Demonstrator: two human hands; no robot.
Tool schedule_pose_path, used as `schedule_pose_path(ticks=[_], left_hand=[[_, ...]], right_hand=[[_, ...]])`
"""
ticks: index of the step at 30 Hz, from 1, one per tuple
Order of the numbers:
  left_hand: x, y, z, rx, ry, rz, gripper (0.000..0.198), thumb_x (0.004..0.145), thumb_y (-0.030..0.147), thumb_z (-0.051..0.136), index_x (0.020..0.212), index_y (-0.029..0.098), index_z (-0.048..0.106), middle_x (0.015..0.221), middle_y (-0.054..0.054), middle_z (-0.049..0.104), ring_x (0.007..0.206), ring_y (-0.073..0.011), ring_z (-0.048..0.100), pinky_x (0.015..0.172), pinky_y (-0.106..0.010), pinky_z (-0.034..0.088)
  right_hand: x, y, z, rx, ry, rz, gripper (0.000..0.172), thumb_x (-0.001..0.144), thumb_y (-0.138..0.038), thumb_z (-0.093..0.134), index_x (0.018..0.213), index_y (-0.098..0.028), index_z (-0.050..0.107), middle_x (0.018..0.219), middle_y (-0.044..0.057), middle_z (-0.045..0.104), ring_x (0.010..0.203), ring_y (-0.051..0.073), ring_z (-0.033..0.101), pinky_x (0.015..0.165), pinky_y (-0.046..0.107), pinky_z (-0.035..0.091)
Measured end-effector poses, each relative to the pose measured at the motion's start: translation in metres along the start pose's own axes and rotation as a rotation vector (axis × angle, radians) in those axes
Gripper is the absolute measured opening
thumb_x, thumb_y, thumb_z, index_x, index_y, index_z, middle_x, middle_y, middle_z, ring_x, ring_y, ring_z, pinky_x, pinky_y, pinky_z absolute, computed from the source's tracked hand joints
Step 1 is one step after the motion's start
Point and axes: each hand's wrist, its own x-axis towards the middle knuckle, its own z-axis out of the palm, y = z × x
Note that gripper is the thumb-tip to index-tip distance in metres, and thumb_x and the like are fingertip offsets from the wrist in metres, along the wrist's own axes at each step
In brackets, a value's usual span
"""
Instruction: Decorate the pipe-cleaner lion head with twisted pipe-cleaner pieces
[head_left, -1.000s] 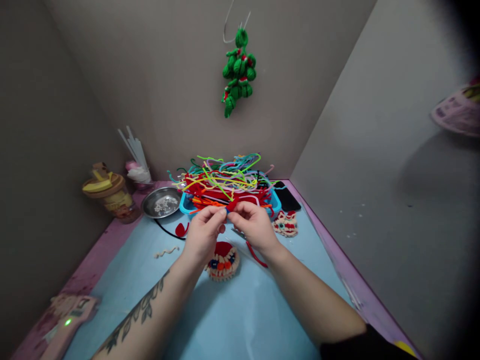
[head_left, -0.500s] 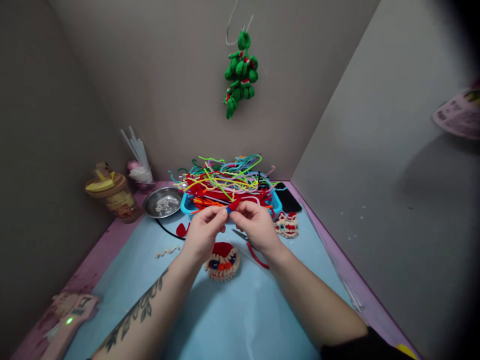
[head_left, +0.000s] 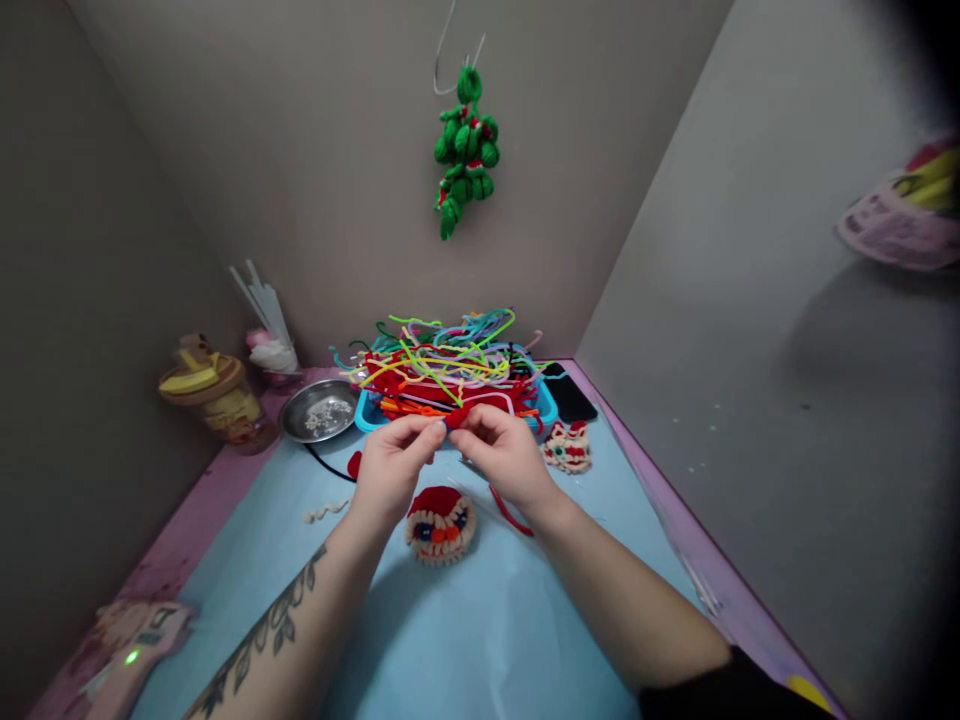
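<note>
My left hand (head_left: 396, 462) and my right hand (head_left: 506, 450) meet above the mat, both pinching a small red and blue pipe-cleaner piece (head_left: 459, 414). Its blue end is at my left fingertips, while the red part lies toward the right ones; fingers partly hide it. Below them on the mat sits a round lion-like head (head_left: 441, 528) made of pipe cleaners, with a red top, cream fringe and blue eyes. A red pipe-cleaner length (head_left: 511, 512) lies under my right wrist. The scissors near that hand are mostly covered.
Behind my hands a blue basket (head_left: 364, 412) overflows with coloured pipe cleaners (head_left: 450, 360). Left of it stand a metal bowl (head_left: 289, 425), a lidded cup (head_left: 225, 395) and a glue gun (head_left: 142, 645). A phone (head_left: 574, 398) and another fuzzy head (head_left: 568, 450) lie right. Green decorations (head_left: 466, 150) hang above.
The view has shifted slightly, so most things appear a little further left. Both hands keep their pinch on the red and blue piece, and more of the scissors is now hidden.
</note>
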Motion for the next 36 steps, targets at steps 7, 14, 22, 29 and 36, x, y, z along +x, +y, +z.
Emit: schedule_pose_path(ticks=[7,14,22,29,36], left_hand=[[0.0,-0.002,0.0,-0.125,-0.047,-0.101,0.019,0.071,0.034,0.073,0.07,0.015,0.07,0.051,0.003,0.053,0.051,-0.0079,0.042,0.05,-0.021,0.033],[-0.002,0.0,0.007,-0.214,-0.071,-0.16,0.019,0.067,0.032,0.076,0.068,0.014,0.068,0.051,0.003,0.052,0.049,-0.0064,0.04,0.048,-0.019,0.031],[0.002,-0.001,0.0,0.024,0.042,0.018,0.022,0.073,0.034,0.072,0.086,0.017,0.069,0.072,-0.001,0.063,0.059,-0.01,0.053,0.052,-0.021,0.042],[-0.006,0.009,-0.005,0.545,0.192,0.6,0.011,0.081,0.024,0.065,0.091,0.02,0.069,0.088,-0.003,0.069,0.079,-0.0142,0.063,0.066,-0.025,0.051],[-0.013,0.009,-0.001,0.647,0.177,0.694,0.011,0.08,0.02,0.065,0.091,0.021,0.065,0.086,-0.004,0.07,0.078,-0.0161,0.064,0.073,-0.029,0.051]], right_hand=[[0.003,0.005,-0.005,-0.085,-0.018,-0.05,0.013,0.075,-0.026,0.067,0.072,-0.018,0.057,0.065,-0.003,0.053,0.061,0.011,0.047,0.057,0.023,0.039],[0.008,0.011,-0.009,-0.132,-0.011,-0.109,0.01,0.076,-0.026,0.066,0.076,-0.019,0.058,0.068,-0.003,0.055,0.064,0.012,0.05,0.06,0.024,0.041],[0.01,0.007,-0.013,-0.331,0.151,-0.313,0.016,0.071,-0.024,0.072,0.084,-0.021,0.063,0.091,0.003,0.06,0.091,0.02,0.055,0.083,0.034,0.043],[0.0,0.003,0.0,-0.093,0.075,-0.117,0.007,0.077,-0.026,0.066,0.078,-0.019,0.065,0.08,0.002,0.061,0.074,0.015,0.056,0.066,0.027,0.044],[-0.004,-0.005,0.002,0.058,0.049,-0.003,0.018,0.073,-0.034,0.07,0.069,-0.018,0.064,0.072,0.0,0.059,0.067,0.013,0.052,0.062,0.026,0.041]])
